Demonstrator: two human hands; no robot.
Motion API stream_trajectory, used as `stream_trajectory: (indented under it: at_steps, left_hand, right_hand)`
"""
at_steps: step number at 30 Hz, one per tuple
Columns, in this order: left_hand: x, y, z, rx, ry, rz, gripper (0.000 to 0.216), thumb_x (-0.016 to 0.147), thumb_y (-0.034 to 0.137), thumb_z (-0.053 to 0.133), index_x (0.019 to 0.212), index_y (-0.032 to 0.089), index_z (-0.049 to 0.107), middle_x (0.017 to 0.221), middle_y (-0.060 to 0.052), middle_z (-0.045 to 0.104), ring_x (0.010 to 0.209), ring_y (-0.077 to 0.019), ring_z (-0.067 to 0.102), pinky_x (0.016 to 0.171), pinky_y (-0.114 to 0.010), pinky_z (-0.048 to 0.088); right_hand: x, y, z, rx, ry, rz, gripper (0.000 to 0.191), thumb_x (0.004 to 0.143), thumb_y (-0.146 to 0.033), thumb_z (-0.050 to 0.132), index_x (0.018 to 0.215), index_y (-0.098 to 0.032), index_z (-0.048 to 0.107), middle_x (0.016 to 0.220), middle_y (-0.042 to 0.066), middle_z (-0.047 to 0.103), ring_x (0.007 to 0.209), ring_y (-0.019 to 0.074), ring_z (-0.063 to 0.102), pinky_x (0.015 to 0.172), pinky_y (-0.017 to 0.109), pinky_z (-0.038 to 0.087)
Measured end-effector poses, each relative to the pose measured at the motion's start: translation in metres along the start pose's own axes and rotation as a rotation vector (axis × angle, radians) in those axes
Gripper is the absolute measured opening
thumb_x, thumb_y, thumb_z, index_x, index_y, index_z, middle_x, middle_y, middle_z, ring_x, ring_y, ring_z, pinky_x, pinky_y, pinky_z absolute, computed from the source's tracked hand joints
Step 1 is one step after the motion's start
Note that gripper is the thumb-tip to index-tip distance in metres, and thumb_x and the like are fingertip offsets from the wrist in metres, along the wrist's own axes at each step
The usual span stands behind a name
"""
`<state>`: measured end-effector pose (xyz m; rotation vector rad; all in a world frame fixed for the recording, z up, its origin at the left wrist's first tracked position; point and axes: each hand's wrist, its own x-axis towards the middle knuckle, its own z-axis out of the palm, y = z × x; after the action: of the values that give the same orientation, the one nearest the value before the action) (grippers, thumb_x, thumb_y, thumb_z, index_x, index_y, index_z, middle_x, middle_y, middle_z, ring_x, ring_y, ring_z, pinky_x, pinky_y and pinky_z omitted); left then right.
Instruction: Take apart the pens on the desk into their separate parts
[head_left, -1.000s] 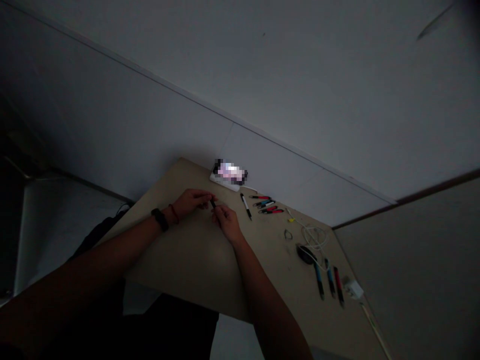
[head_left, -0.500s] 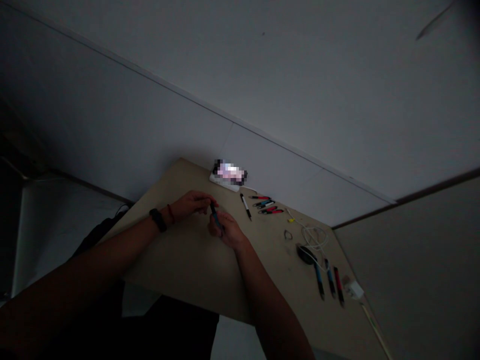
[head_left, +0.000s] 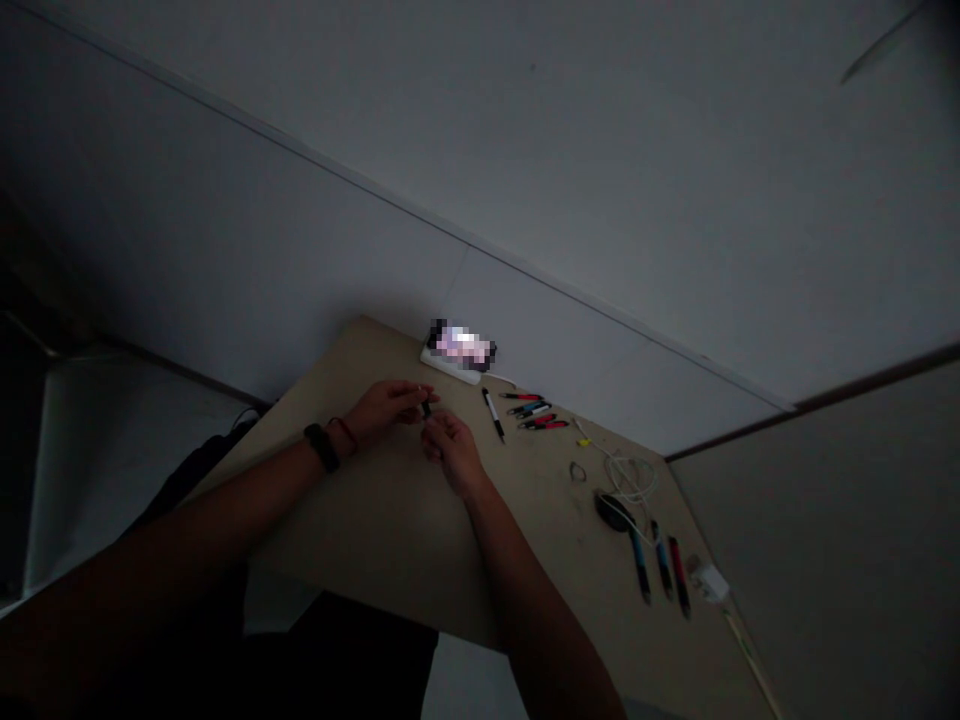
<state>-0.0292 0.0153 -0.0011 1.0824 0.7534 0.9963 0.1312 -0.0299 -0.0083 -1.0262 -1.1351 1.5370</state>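
Observation:
Over the table, my right hand [head_left: 454,452] is closed around a pen [head_left: 426,408]. Only the pen's dark upper part shows; the rest is hidden by my fingers. The fingers of my left hand [head_left: 390,404] pinch at the pen's upper end, where a small bright spot shows. Right of my hands lies a white and black pen [head_left: 492,412], with a group of red, blue and white pens [head_left: 534,410] beyond it.
A phone with a lit, blurred screen [head_left: 463,345] leans on a white box [head_left: 450,368] by the wall. To the right are a coiled white cable [head_left: 631,478], a black rounded object [head_left: 612,512], several pens [head_left: 661,560] and a white plug [head_left: 711,582].
My right hand has turned and shifted up along the pen, so the blue barrel seen earlier is now covered. My left fingers stay near the pen's upper end.

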Motion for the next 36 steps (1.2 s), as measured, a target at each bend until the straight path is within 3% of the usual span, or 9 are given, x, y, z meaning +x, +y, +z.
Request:
stream_trajectory:
  at_steps: [6,9,15,22,25,29,32,36]
  left_hand:
    - [-0.001,0.002,0.0,0.181,0.053,0.007,0.046,0.075,0.054,0.073,0.101,0.015,0.076,0.101,-0.012,0.074,0.075,-0.0158,0.065,0.062,-0.025,0.047]
    - [-0.001,0.003,-0.001,0.257,0.045,0.048,0.043,0.077,0.053,0.07,0.096,0.015,0.076,0.09,-0.009,0.074,0.069,-0.014,0.062,0.063,-0.025,0.046]
    - [-0.002,0.008,-0.005,0.203,-0.108,0.097,0.043,0.08,0.053,0.066,0.096,0.014,0.072,0.094,-0.009,0.072,0.063,-0.0102,0.054,0.063,-0.025,0.046]
    - [-0.007,0.012,-0.008,-0.016,-0.323,0.015,0.044,0.074,0.054,0.075,0.09,0.013,0.07,0.074,-0.004,0.065,0.06,-0.0092,0.05,0.058,-0.023,0.042]
    - [-0.006,0.009,-0.005,-0.064,-0.267,-0.014,0.046,0.075,0.053,0.076,0.097,0.013,0.07,0.085,-0.008,0.069,0.063,-0.0098,0.053,0.063,-0.025,0.046]
    - [-0.003,0.002,0.0,0.023,-0.102,-0.004,0.052,0.074,0.052,0.077,0.109,0.014,0.069,0.102,-0.012,0.072,0.073,-0.0129,0.06,0.07,-0.029,0.05]
    - [-0.001,-0.001,0.002,0.143,-0.035,0.019,0.047,0.071,0.051,0.078,0.098,0.013,0.072,0.092,-0.009,0.072,0.075,-0.0156,0.063,0.067,-0.028,0.05]
    - [-0.002,0.002,0.001,0.2,-0.074,0.054,0.04,0.076,0.051,0.073,0.089,0.013,0.071,0.072,-0.003,0.068,0.06,-0.0116,0.058,0.056,-0.023,0.046]
  right_hand:
    - [0.001,0.003,-0.003,-0.327,0.242,-0.145,0.04,0.071,-0.053,0.076,0.07,-0.02,0.053,0.052,-0.006,0.05,0.044,0.0077,0.036,0.044,0.022,0.025]
    - [-0.002,-0.001,-0.001,-0.405,0.271,-0.197,0.038,0.074,-0.053,0.073,0.072,-0.02,0.056,0.055,-0.004,0.055,0.046,0.0091,0.041,0.045,0.023,0.03]
    - [-0.009,-0.012,0.004,-0.346,0.093,-0.149,0.044,0.079,-0.064,0.065,0.074,-0.02,0.057,0.055,-0.002,0.058,0.045,0.0106,0.044,0.045,0.024,0.032]
    - [-0.015,-0.005,0.005,-0.124,-0.154,-0.014,0.051,0.08,-0.072,0.058,0.079,-0.021,0.057,0.047,-0.005,0.049,0.039,0.0106,0.039,0.042,0.024,0.03]
    - [-0.012,-0.003,0.005,-0.075,-0.123,0.002,0.051,0.082,-0.072,0.055,0.081,-0.02,0.057,0.047,-0.005,0.047,0.04,0.0109,0.039,0.042,0.024,0.03]
    - [-0.006,-0.003,0.003,-0.277,0.083,-0.133,0.043,0.082,-0.062,0.062,0.08,-0.02,0.06,0.055,-0.002,0.056,0.046,0.011,0.044,0.046,0.024,0.032]
    - [-0.004,-0.003,0.001,-0.408,0.167,-0.19,0.036,0.081,-0.056,0.066,0.08,-0.02,0.062,0.06,-0.001,0.059,0.051,0.0121,0.048,0.048,0.024,0.034]
    - [-0.006,-0.004,0.002,-0.355,0.113,-0.148,0.039,0.081,-0.058,0.065,0.082,-0.02,0.063,0.061,0.0,0.061,0.05,0.0123,0.049,0.048,0.024,0.035]
